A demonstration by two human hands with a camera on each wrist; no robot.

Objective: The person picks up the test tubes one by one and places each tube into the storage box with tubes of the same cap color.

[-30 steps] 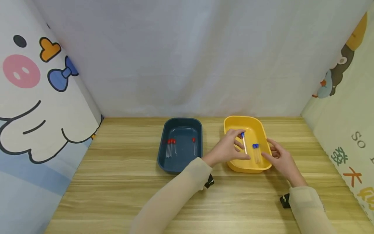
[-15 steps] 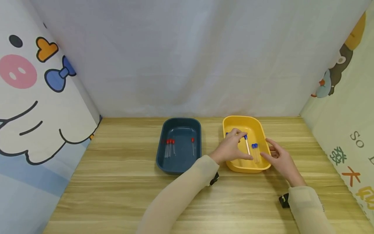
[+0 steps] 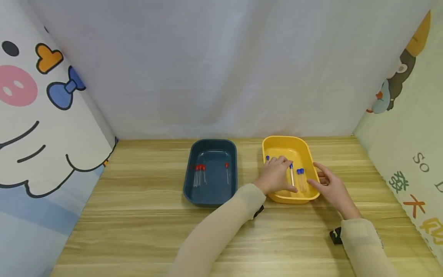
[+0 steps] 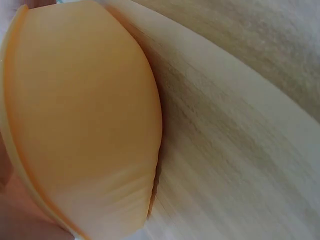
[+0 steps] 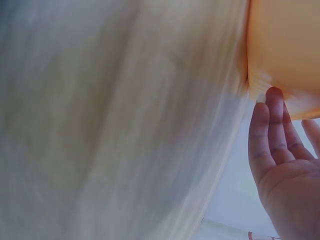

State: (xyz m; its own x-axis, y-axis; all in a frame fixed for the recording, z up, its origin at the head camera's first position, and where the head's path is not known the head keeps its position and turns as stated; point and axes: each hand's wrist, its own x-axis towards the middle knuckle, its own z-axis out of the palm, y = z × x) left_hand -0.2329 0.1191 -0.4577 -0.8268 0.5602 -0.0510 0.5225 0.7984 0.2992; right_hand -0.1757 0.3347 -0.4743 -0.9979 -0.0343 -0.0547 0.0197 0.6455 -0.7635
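In the head view, my left hand (image 3: 275, 176) reaches over the left side of the yellow tray (image 3: 285, 144). It holds a clear test tube (image 3: 292, 177) with a blue cap; the index fingertip is at the cap and the thumb near the lower end. To its right lie two more blue-capped tubes (image 3: 302, 181). Another blue cap (image 3: 267, 157) shows at the tray's left wall, its tube hidden by the hand. My right hand (image 3: 330, 188) is at the tray's right rim, fingers outside, thumb over the inside. The right wrist view shows straight fingers (image 5: 275, 125) against the tray's outer wall.
A dark blue tray (image 3: 214, 196) stands to the left on the wooden table (image 3: 138, 215), holding several red-capped tubes (image 3: 198, 177) on its left and one red-capped tube (image 3: 227, 173) on its right. A grey-white curtain (image 3: 214, 77) hangs behind the table.
My left hand has shifted right and lowered the blue-capped tube, bringing it closer to the pair. The blue cap at the left wall has come into sight. My right hand keeps its place.
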